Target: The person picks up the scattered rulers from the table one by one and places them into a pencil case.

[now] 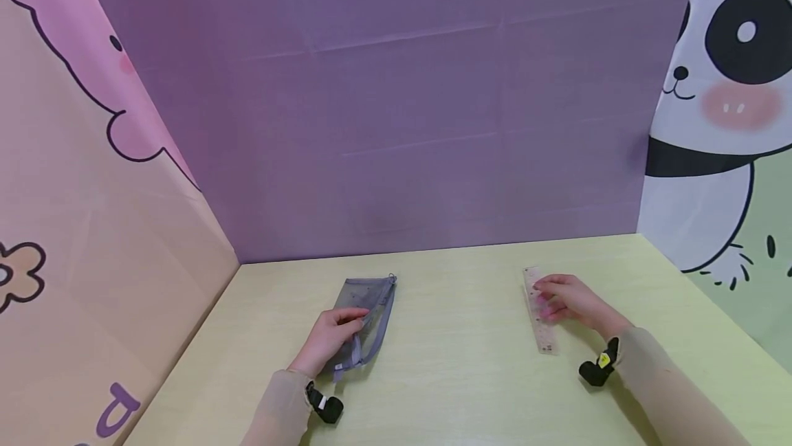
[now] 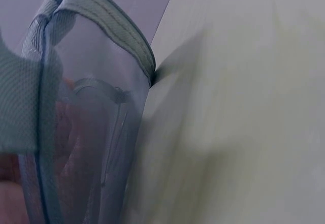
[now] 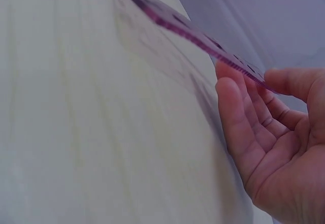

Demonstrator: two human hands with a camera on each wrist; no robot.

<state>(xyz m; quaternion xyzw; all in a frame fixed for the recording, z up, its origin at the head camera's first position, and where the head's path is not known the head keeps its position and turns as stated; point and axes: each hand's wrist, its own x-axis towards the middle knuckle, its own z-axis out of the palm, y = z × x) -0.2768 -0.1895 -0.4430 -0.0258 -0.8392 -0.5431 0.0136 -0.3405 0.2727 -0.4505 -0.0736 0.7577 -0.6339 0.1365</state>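
A grey-blue mesh zipper pouch (image 1: 365, 293) is at the left of the table, its zipped side gaping toward the right. My left hand (image 1: 331, 336) grips its near panel between thumb and fingers; in the left wrist view the sheer mesh of the pouch (image 2: 96, 46) partly veils the fingers. On the right, my right hand (image 1: 572, 302) pinches a clear pinkish ruler (image 1: 540, 322) by its long edge. From the right wrist, the ruler (image 3: 193, 36) appears tilted above the tabletop, its shadow below, with thumb and fingertips at one end.
The pale wood-look table (image 1: 445, 363) runs back to a purple cloth backdrop (image 1: 402, 123). Cartoon-printed panels (image 1: 80, 226) rise along the left side, and a panda-printed panel (image 1: 711, 116) borders the right. Black wrist cameras (image 1: 328, 410) sit on both sleeves.
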